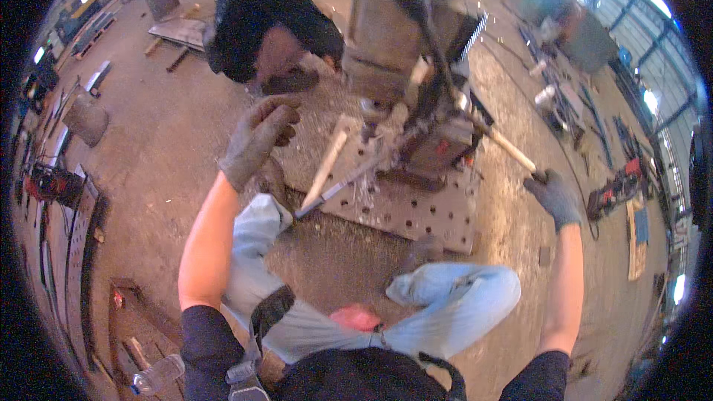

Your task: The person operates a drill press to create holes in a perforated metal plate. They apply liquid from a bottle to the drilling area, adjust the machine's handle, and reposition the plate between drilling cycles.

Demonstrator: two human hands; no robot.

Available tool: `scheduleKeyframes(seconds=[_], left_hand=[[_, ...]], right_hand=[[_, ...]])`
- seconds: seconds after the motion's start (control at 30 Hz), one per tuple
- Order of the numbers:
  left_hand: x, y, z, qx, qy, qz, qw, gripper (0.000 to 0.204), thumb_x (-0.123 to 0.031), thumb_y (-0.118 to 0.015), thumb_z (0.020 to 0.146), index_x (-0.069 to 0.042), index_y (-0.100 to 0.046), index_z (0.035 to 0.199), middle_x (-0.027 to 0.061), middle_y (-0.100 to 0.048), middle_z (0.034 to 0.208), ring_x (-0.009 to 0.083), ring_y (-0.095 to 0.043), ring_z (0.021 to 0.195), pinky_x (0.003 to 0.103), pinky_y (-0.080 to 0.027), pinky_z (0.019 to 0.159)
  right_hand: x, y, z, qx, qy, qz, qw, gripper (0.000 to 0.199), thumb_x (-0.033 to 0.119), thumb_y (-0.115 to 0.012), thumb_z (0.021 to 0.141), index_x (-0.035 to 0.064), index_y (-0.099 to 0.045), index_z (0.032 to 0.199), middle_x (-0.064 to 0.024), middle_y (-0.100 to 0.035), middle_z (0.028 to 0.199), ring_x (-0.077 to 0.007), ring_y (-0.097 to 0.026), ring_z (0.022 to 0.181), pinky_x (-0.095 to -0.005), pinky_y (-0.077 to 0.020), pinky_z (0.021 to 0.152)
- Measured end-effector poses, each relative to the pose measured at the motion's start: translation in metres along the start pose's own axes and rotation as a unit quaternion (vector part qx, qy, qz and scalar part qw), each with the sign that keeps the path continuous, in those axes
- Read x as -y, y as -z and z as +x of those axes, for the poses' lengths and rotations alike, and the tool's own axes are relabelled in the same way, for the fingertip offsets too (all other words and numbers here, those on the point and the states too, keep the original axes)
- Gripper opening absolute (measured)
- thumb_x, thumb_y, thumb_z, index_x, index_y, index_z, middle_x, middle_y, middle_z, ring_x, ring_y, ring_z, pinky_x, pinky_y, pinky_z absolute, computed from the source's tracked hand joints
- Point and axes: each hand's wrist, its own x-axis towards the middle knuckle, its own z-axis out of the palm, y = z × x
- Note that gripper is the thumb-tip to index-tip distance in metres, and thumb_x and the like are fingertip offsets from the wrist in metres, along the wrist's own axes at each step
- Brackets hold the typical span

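Note:
My right hand [554, 197], in a dark glove, is closed around the dark end of a pale wooden lever handle [509, 147]. The handle sticks out of a large grey drilling machine [405, 37]. The machine stands on a perforated steel plate [416, 212] strewn with metal shavings. My left hand [256, 139], in a grey glove, hangs in the air left of the machine with its fingers loosely curled and nothing in them. A pale bar [329, 163] and a thin metal rod [334, 191] lie on the plate below that hand. My knees in light jeans [453, 297] are bent in front of the plate.
Another person in black [260, 15] crouches across the plate, beside the machine. A plastic bottle [157, 373] lies at the lower left. Red equipment stands at the left [52, 182] and right [616, 187]. Steel scraps [178, 30] lie on the dirt floor behind.

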Motion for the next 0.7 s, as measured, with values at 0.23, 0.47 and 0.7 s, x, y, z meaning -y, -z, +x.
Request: scheduleKeyframes(seconds=[0.23,0.47,0.7], left_hand=[[-0.038,-0.027,-0.043,0.286,0.182,0.09,0.937,0.033,-0.028,-0.055,0.093,-0.005,-0.063,0.115,0.0053,-0.066,0.098,0.0136,-0.062,0.087,0.028,-0.05,0.078],[0.018,-0.131,-0.066,0.583,-0.011,0.272,0.765,0.042,-0.036,-0.051,0.092,-0.005,-0.06,0.119,0.0189,-0.063,0.113,0.0331,-0.06,0.106,0.041,-0.046,0.091],[0.113,-0.215,-0.051,0.473,-0.063,0.301,0.825,0.041,-0.039,-0.05,0.09,-0.009,-0.062,0.116,0.0209,-0.063,0.111,0.0377,-0.06,0.104,0.045,-0.047,0.088]], right_hand=[[-0.018,-0.031,0.018,0.071,0.035,0.201,0.976,0.058,0.038,-0.072,0.078,-0.0029,-0.059,0.117,-0.0158,-0.066,0.112,-0.0246,-0.062,0.104,-0.0344,-0.0459,0.091],[-0.019,-0.035,0.014,0.034,0.023,0.155,0.987,0.054,0.037,-0.071,0.08,-0.0004,-0.058,0.116,-0.0131,-0.067,0.107,-0.0213,-0.062,0.098,-0.0335,-0.0464,0.087],[-0.008,-0.027,0.013,0.045,0.006,0.149,0.988,0.059,0.039,-0.072,0.079,-0.002,-0.056,0.118,-0.0158,-0.065,0.115,-0.0252,-0.063,0.104,-0.0364,-0.0476,0.09]])
